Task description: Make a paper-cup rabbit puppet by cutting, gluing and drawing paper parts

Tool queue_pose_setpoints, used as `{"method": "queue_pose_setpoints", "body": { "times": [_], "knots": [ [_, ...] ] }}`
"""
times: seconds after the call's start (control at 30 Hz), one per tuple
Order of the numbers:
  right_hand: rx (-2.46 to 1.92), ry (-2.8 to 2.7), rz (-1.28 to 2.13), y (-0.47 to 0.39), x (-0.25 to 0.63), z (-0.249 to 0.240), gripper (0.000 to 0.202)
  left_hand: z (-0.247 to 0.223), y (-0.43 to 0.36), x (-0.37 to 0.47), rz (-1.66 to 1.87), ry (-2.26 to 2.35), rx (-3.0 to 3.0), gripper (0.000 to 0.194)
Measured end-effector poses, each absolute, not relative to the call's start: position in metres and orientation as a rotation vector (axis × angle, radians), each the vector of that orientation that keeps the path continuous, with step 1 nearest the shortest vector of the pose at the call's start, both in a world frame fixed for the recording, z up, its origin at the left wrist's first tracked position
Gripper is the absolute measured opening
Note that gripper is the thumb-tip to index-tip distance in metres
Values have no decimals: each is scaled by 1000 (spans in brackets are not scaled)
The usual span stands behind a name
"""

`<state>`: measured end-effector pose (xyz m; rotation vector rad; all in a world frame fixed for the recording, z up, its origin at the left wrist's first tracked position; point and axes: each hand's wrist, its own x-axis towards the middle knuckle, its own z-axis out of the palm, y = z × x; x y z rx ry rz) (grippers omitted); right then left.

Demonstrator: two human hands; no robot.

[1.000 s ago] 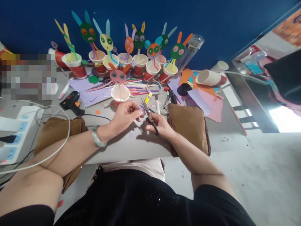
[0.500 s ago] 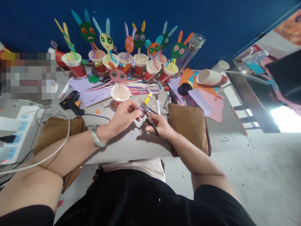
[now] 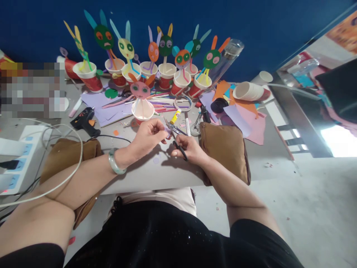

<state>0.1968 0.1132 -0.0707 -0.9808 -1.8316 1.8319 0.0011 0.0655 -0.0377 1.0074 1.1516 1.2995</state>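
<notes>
Between its thumb and fingers, my left hand (image 3: 149, 137) pinches a small purple paper piece (image 3: 167, 133). My right hand (image 3: 189, 148) is wrapped round the handles of black-handled scissors (image 3: 180, 149). Their blades point up and left, beside the purple piece. A small pale purple disc (image 3: 156, 160) lies on the table below my hands. Just behind my left hand stands a paper cup (image 3: 142, 111) with a pink, orange-eared paper face (image 3: 140, 90) on it. A yellow glue stick (image 3: 175, 117) and a white marker (image 3: 187, 124) lie behind the scissors.
Several red-and-white cups (image 3: 166, 76) with paper figures line the blue wall. A black glue gun (image 3: 86, 122) and purple sheets (image 3: 97, 108) lie left. Brown cushions (image 3: 224, 150) are near both forearms. A power strip (image 3: 25, 156) with cables is far left; stacked cups (image 3: 248, 91) lie right.
</notes>
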Motion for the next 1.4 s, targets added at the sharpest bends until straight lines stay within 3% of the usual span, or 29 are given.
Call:
{"method": "queue_pose_setpoints", "body": {
  "times": [0.57,0.77,0.97,1.23,1.4],
  "knots": [
    [-999,-1781,1800,113,195,-73,69,-37,65,1,1308,1136,1041,18],
    [-1014,-1645,1568,114,196,-68,58,-42,65,2,1125,1157,1164,16],
    [-973,-1556,1586,113,196,-68,57,-53,64,3,971,1184,1363,8],
    [-972,-1611,1620,113,195,-68,56,-54,65,3,1004,1184,1401,6],
    [-956,-1539,1614,114,196,-71,56,-58,64,5,1088,1178,1327,16]
  ]
}}
